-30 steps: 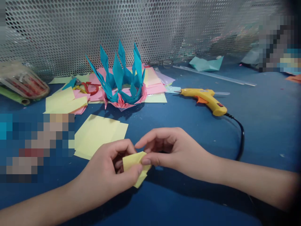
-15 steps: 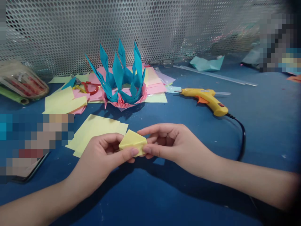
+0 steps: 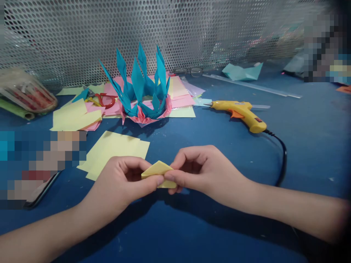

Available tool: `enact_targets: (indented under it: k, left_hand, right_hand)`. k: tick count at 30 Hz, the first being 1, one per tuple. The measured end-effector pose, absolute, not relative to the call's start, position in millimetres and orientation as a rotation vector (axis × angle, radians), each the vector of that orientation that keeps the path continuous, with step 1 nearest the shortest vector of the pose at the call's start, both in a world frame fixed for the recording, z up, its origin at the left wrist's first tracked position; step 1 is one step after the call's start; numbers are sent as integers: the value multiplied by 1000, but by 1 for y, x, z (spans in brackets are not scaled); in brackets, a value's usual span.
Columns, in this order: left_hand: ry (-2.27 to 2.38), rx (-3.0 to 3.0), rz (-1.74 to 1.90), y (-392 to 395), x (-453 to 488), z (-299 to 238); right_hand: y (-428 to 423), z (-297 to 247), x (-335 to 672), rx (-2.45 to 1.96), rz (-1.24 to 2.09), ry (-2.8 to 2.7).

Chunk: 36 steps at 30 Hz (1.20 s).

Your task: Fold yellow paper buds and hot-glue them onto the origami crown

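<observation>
We see left hand [image 3: 123, 182] closed in pinch on left end of folded yellow paper piece [image 3: 157, 170]; right hand [image 3: 208, 171] pinches its right end. We note piece held just above blue table [image 3: 192, 226], near centre: long axis left-right, peak pointing far. Loose yellow sheets [image 3: 115, 149] lie just far-left of left hand. Farther off: blue-and-pink paper crown [image 3: 142, 91]; yellow glue gun [image 3: 241, 114] far right, nozzle pointing left.

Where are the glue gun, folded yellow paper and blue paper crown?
glue gun [image 3: 244, 109], head view, yellow body
folded yellow paper [image 3: 157, 168], head view, top face
blue paper crown [image 3: 137, 82], head view, front spike
</observation>
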State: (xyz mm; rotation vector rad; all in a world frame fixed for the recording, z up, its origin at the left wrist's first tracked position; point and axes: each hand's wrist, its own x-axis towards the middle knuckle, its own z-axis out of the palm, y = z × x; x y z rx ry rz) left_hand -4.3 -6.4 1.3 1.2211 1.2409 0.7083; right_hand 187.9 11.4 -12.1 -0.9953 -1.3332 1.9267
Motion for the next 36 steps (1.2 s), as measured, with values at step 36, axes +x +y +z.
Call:
enact_targets:
  k: [36]
  left_hand:
    - [1197,1123,804,-6,-4,0]
  right_hand:
    - [12,-14,190,-921,958,-1920]
